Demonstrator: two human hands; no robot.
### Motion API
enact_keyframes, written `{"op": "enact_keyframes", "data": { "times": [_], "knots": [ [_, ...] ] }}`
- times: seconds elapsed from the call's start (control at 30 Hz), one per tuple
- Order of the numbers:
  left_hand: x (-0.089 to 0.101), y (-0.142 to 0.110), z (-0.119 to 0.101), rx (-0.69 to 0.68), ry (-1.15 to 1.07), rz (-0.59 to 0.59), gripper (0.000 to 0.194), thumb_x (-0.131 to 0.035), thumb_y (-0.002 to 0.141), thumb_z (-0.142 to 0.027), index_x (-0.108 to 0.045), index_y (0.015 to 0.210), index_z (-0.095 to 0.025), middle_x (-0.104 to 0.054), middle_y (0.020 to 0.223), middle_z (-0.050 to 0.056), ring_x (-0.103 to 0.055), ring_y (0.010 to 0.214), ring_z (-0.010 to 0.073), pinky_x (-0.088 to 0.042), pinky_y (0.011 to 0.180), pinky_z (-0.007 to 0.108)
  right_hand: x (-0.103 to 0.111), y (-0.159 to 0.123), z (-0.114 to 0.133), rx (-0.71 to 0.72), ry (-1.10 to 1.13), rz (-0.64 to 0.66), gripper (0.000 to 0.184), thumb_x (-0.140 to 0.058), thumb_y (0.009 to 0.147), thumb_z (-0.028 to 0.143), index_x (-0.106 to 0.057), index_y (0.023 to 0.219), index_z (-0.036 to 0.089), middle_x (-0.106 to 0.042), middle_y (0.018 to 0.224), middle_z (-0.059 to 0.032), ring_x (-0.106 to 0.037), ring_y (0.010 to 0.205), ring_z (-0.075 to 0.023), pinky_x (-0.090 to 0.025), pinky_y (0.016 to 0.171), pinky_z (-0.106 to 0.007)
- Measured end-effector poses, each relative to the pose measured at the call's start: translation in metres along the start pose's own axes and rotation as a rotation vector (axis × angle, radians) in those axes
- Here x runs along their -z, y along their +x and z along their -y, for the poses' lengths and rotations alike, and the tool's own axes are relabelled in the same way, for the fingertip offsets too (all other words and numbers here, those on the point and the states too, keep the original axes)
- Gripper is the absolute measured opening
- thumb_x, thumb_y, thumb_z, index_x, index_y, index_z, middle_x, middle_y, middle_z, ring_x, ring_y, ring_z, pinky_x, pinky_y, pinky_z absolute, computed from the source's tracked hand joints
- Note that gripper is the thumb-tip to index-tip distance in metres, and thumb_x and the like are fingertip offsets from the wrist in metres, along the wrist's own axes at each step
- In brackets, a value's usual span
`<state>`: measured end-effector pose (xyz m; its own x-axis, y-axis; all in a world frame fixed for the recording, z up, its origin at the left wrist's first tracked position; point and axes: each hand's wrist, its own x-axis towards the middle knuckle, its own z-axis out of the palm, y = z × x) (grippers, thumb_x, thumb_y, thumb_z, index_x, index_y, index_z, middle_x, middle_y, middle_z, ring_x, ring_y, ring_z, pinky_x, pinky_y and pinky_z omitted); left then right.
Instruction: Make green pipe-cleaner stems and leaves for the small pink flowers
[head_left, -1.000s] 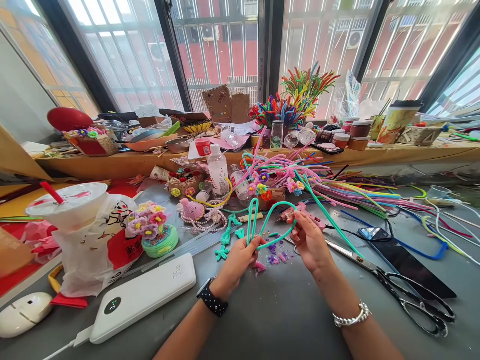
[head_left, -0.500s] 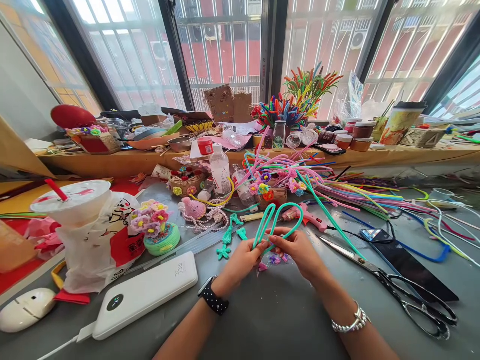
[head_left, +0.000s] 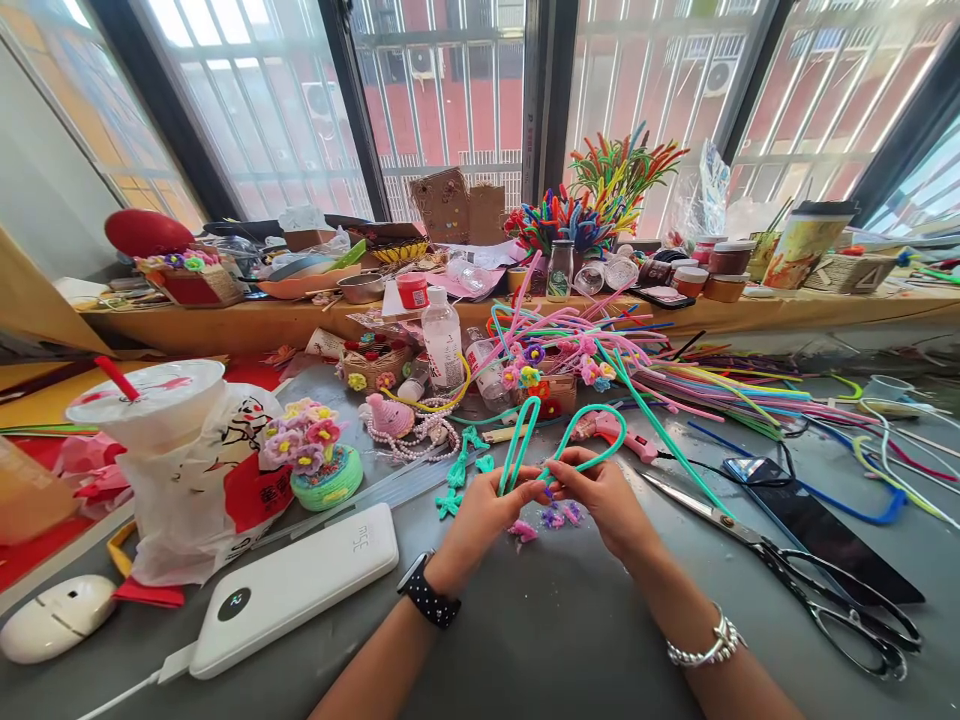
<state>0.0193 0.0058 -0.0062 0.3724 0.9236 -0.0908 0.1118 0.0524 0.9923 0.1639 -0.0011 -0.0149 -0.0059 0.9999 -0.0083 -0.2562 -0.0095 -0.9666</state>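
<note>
A green pipe cleaner [head_left: 598,409], bent into loops, is pinched between both hands above the grey table. My left hand [head_left: 504,505] is closed on the base of a narrow upright loop. My right hand [head_left: 596,495] grips the base of a wider rounded loop that leans right. The fingertips of the two hands nearly meet, and the fingers hide the bends there. Just beyond my left hand lie twisted green pieces [head_left: 457,472]. Small purple and pink pieces [head_left: 553,516] rest on the table below my hands. A pink glue gun [head_left: 634,440] lies behind my right hand.
Large scissors [head_left: 757,540] and a dark phone [head_left: 825,530] lie to the right. At left are a white power bank [head_left: 296,590], a bagged drink cup [head_left: 180,470] and a flower pot ornament [head_left: 324,470]. Loose pipe cleaners [head_left: 720,390] spread across the back.
My hands have drawn slightly apart. The narrow loop has shifted left and the wider loop right, so they now stand separated. The view has moved a little.
</note>
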Motion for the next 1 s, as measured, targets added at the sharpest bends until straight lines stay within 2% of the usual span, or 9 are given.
{"op": "enact_keyframes", "data": {
  "times": [0.2,0.43,0.6,0.73,0.83,1.0],
  "knots": [
    [0.002,-0.001,-0.003,-0.066,0.131,-0.040,0.026,-0.058,0.065,-0.036,-0.065,0.068,-0.012,-0.061,0.060,0.003,-0.043,0.050,0.0098,-0.031,0.047,0.020,-0.001,-0.002,0.001,-0.011,0.015,0.019,0.016,-0.064,0.063,0.029,-0.056,0.063,0.015,-0.054,0.053,0.0041,-0.053,0.051,-0.0090,-0.042,0.050,-0.020],
    [0.009,-0.003,-0.012,-0.023,0.134,0.041,0.025,-0.058,0.065,-0.037,-0.065,0.060,-0.013,-0.055,0.048,0.000,-0.030,0.039,0.0057,-0.021,0.039,0.020,0.002,-0.003,0.008,-0.013,0.241,0.028,0.012,-0.059,0.068,0.030,-0.058,0.065,0.018,-0.057,0.065,0.0029,-0.045,0.044,-0.0055,-0.034,0.040,-0.017],
    [0.011,-0.004,-0.012,-0.022,0.106,0.059,0.026,-0.058,0.065,-0.038,-0.063,0.059,-0.013,-0.055,0.050,0.000,-0.030,0.039,0.0053,-0.021,0.039,0.019,0.008,0.000,0.012,0.086,0.309,0.000,0.012,-0.057,0.069,0.029,-0.057,0.063,0.018,-0.060,0.070,0.0003,-0.040,0.041,-0.0049,-0.028,0.035,-0.017],
    [0.010,-0.004,-0.013,-0.009,0.079,0.046,0.028,-0.060,0.063,-0.039,-0.062,0.058,-0.012,-0.056,0.050,0.000,-0.030,0.039,0.0048,-0.020,0.039,0.019,0.011,0.002,0.016,0.155,0.347,-0.068,0.016,-0.057,0.069,0.034,-0.055,0.063,0.019,-0.053,0.056,0.0037,-0.034,0.037,-0.0043,-0.022,0.032,-0.017],
    [0.010,-0.005,-0.014,0.011,0.020,0.031,0.027,-0.062,0.061,-0.038,-0.064,0.066,-0.012,-0.060,0.054,0.002,-0.029,0.040,0.0043,-0.019,0.038,0.019,0.012,0.003,0.016,0.174,0.345,-0.107,0.023,-0.060,0.066,0.039,-0.052,0.058,0.019,-0.048,0.050,0.0055,-0.032,0.036,-0.0035,-0.021,0.032,-0.017],
    [0.014,-0.007,-0.016,-0.002,-0.069,0.037,0.030,-0.063,0.062,-0.034,-0.065,0.083,-0.013,-0.064,0.066,0.005,-0.028,0.042,0.0032,-0.018,0.039,0.019,0.014,0.004,0.016,0.206,0.332,-0.122,0.027,-0.061,0.065,0.041,-0.052,0.054,0.018,-0.051,0.052,0.0043,-0.036,0.038,-0.0037,-0.023,0.033,-0.017]
  ]
}}
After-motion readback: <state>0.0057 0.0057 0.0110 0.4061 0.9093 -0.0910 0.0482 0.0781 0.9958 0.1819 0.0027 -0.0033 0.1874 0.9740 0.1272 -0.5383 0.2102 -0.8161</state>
